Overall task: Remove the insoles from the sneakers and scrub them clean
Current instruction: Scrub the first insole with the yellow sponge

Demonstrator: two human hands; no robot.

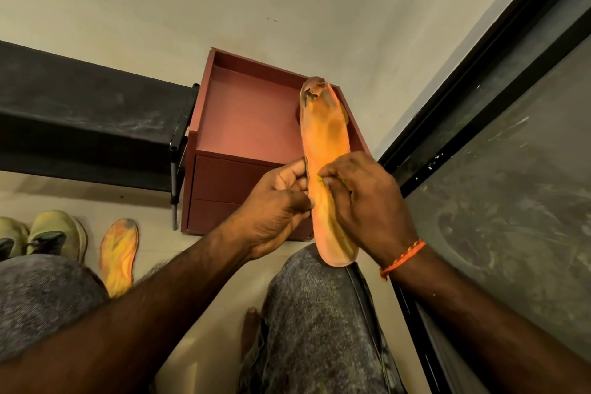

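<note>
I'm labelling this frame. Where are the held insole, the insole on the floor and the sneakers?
held insole (324, 134), head view, bare middle.
insole on the floor (118, 256), head view, middle.
sneakers (59, 230), head view, right sneaker's upper.

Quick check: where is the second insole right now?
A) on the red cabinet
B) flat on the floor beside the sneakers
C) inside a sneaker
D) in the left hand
B: the second insole lies flat on the floor just right of the sneakers, untouched by either hand.

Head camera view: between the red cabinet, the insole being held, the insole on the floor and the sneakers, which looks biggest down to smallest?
1. Red cabinet
2. Held insole, though nearness to the camera enlarges it
3. Floor insole and the sneakers: unsure, since the sneakers are partly cut off
</note>
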